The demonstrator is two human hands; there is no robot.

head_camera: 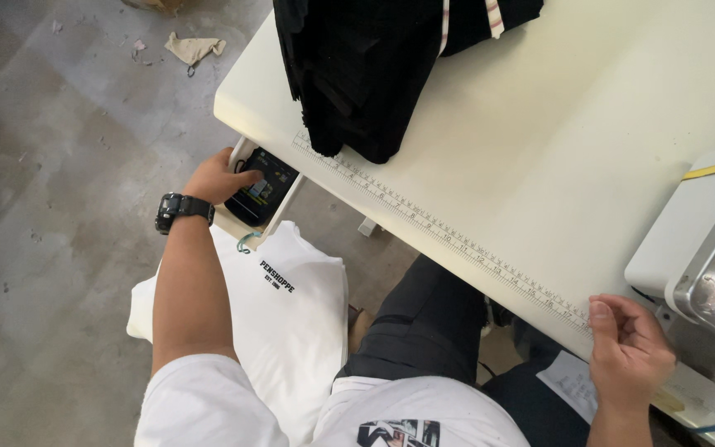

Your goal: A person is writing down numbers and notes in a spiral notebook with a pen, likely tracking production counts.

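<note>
Head view, left to right: our left hand (218,178) presses a fingertip on one dark phone (260,186) at centre left (nothing gripped). One black fabric stack (374,66) waits untouched at top centre. Lower right, our right hand (626,352) rests loosely curled, empty, against the table edge (457,240).

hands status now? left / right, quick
Left hand: fingers extended, tips touching the phone screen; not gripping it.
Right hand: loosely curled, resting on the table edge by the ruler strip; holds nothing.
</note>
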